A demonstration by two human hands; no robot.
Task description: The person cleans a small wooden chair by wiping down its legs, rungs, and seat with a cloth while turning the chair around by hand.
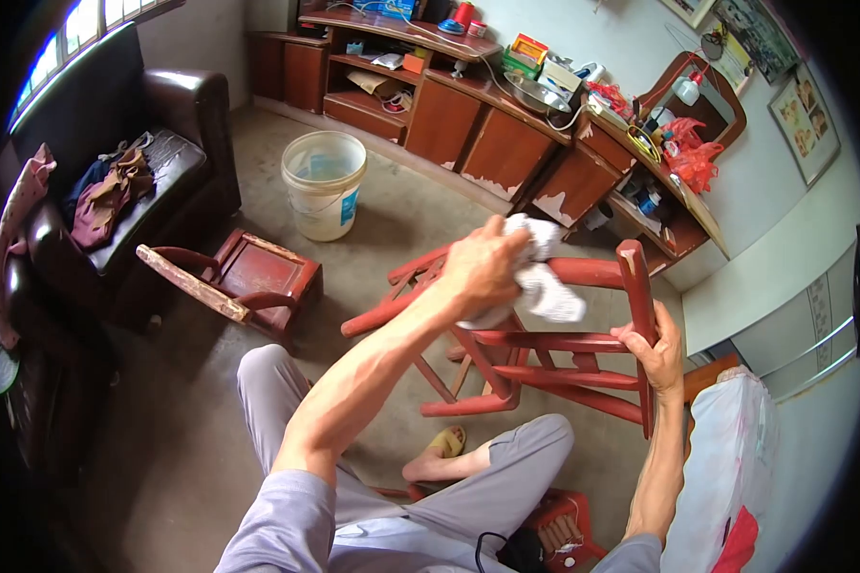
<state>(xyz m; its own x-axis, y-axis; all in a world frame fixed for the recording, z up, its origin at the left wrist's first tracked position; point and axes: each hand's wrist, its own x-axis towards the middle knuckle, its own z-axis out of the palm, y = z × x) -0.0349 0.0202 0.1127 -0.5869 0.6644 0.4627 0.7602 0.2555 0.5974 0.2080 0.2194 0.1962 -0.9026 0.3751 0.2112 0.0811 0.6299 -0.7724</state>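
Observation:
A red wooden chair is tipped over in front of me, its legs and rails pointing various ways. My left hand grips a bunched white cloth, pressed around one of the chair's upper bars. Part of the cloth hangs below that bar. At the right end of the chair, my right hand is closed around an upright bar, thumb on the near side. Some of the chair's far parts are hidden behind my left forearm.
A white bucket stands on the floor ahead. Left of the chair lies a small red wooden chair with worn paint. A dark sofa holds clothes. Cluttered wooden cabinets line the wall. A covered item is at my right.

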